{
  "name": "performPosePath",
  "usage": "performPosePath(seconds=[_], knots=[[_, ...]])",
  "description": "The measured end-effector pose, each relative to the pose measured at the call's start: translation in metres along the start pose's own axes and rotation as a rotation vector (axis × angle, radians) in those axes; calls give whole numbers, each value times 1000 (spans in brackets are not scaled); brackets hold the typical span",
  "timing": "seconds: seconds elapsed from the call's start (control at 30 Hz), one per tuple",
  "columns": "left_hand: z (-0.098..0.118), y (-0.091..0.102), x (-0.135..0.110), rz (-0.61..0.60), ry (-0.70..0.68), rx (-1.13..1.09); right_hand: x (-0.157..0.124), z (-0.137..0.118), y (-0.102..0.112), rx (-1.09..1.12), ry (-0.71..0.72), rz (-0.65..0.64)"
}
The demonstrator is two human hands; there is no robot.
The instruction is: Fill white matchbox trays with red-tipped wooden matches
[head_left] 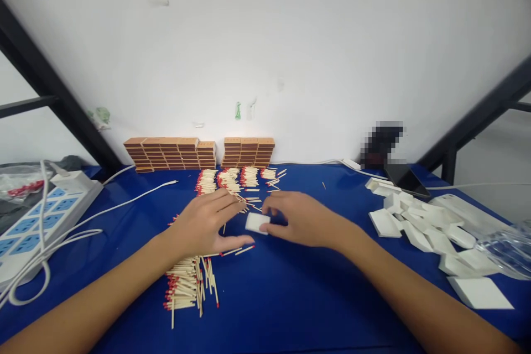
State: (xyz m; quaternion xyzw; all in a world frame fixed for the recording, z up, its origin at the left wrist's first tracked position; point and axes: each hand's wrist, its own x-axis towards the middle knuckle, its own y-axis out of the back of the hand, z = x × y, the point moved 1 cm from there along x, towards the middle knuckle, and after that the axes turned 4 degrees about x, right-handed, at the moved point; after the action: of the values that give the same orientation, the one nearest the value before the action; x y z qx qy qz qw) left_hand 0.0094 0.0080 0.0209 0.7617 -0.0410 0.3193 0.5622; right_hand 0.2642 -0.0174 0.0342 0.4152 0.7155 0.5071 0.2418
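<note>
My right hand (299, 218) pinches a small white matchbox tray (257, 223) just above the blue table (290, 298). My left hand (209, 222) lies palm down beside it, fingers stretched out over loose red-tipped matches (244, 249). A heap of matches (188, 286) lies under my left wrist. Further back, rows of matches (234, 178) lie in bundles. Stacks of brown matchboxes (199, 154) stand against the white wall.
A pile of white trays (418, 227) spreads at the right, with a clear plastic bag (508, 249) beside it. A white and blue power strip (39, 215) with cables (124, 204) lies at the left. A dark phone (404, 178) leans at the back right.
</note>
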Motion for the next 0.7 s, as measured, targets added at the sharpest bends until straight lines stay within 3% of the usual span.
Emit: performPosePath(seconds=[0.1, 0.3, 0.53, 0.7], knots=[[10, -6, 0, -102, -3, -57, 4, -4, -15, 9, 49, 16], [2, -12, -4, -216, 67, -104, 11, 25, -13, -7, -67, 132], [-3, -8, -3, -241, 64, -103, 14, 23, -28, 68, -69, 64], [-3, -11, -4, -234, 47, -89, 10, 27, -19, 90, -82, -50]])
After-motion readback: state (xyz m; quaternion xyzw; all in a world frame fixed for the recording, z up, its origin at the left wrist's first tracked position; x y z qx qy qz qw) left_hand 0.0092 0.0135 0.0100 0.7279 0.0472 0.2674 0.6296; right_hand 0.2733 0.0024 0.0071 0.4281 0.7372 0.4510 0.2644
